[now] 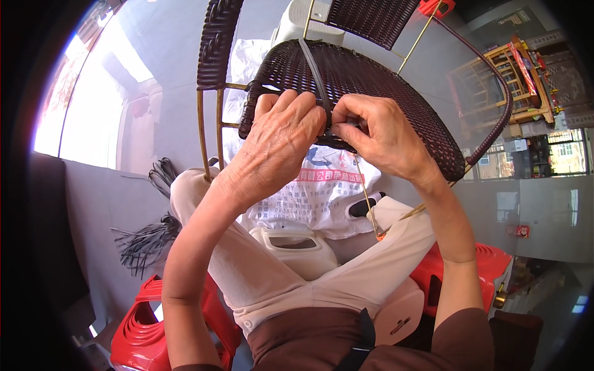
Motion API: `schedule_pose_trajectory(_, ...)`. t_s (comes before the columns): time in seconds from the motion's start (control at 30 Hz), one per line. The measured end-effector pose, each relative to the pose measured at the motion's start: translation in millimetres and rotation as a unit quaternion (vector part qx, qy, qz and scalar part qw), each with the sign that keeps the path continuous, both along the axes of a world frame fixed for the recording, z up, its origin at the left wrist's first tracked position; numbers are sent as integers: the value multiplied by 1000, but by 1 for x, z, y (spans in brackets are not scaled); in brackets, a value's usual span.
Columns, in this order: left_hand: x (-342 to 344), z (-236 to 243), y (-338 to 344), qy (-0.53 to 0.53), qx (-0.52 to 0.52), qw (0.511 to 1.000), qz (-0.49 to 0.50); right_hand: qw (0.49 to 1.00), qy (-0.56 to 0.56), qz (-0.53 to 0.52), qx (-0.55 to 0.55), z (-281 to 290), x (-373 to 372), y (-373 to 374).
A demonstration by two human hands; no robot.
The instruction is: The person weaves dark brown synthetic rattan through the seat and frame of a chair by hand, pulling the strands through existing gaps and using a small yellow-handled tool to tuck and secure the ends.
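Laid flat & smooth between both hands, a grey strip [314,68], crossing dark-brown seat [377,83] w/ open, glossy, rounded weave, at & beyond fingertips. Framed in thin brass-coloured rods [219,139], left of L hand; topped up-left w/ thick, plaited armrest [216,46]. Below hands, under seat, creased white sack [297,216], printed red/blue. Bunched lower left of L hand: thin, limp dark strips [148,244].

Bent in from both elbows, backs of hands up. W/ L hand [275,133], curled in tight at seat's near edge; can't tell contents. W/ R hand [377,130], narrowed thumb-to-index beside grey strip's near end; can't tell if gripping.
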State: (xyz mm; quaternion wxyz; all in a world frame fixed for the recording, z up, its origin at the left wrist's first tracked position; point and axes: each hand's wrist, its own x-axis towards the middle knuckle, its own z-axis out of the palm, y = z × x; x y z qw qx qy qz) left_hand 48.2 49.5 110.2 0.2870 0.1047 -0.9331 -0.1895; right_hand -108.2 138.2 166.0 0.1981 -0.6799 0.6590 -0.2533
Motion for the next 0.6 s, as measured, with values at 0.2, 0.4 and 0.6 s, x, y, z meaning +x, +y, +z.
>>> schedule_pose_trajectory(0.2,2,-3,-3,15,-27,999,-23,999,-18,-8,-47,-5,-1,1)
schedule_pose_trajectory(0.4,0,-8,-4,27,-47,998,-28,994,-66,-34,78,2,-3,-3)
schedule_pose_trajectory(0.6,2,-7,-4,34,-59,997,-27,999,16,17,25,0,-3,-8)
